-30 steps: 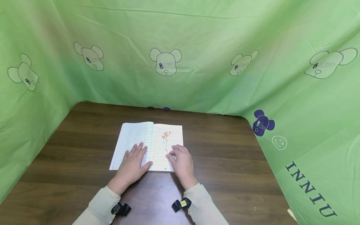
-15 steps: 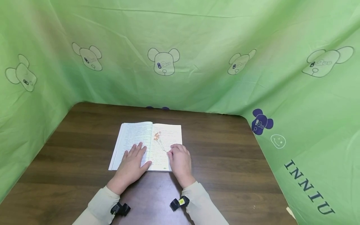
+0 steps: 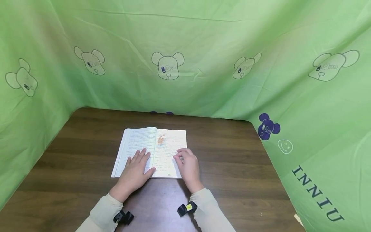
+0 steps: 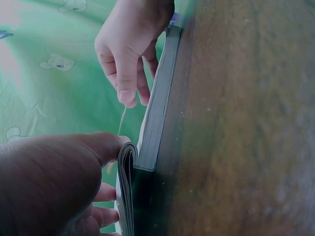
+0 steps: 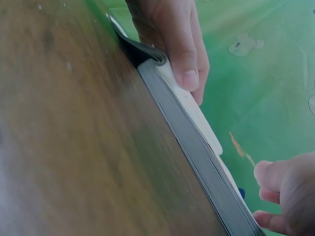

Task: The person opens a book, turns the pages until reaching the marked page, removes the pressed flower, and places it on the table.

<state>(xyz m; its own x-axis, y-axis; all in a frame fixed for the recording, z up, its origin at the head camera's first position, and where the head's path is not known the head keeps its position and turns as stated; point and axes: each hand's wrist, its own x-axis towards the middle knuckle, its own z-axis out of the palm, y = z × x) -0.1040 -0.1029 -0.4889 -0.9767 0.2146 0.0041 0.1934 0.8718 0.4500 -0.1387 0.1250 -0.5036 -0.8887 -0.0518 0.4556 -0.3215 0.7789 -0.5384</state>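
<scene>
An open book (image 3: 176,137) with printed text lies on the wooden table. My left hand (image 3: 133,174) rests with spread fingers on its left page, the thumb reaching the gutter. Over the right page my right hand (image 3: 188,167) pinches the thin stem of a dried flower between thumb and forefinger. The orange blossoms of the dried flower (image 3: 161,139) point away from me, near the gutter. In the right wrist view the flower (image 5: 237,145) shows raised off the page, and the left wrist view shows its pale stem (image 4: 122,118) below the right fingertips.
Dark wooden table (image 3: 232,154) surrounds the book. A green curtain (image 3: 203,93) with bear-head prints hangs along the back and both sides. Black wrist cameras are strapped over the pale sleeves (image 3: 211,212). A small pale object (image 3: 299,220) lies by the right table edge.
The dried flower's head has swung left toward the gutter, and its stem has become harder to see. My right hand shifted slightly left, then back right. My left hand stays on the page.
</scene>
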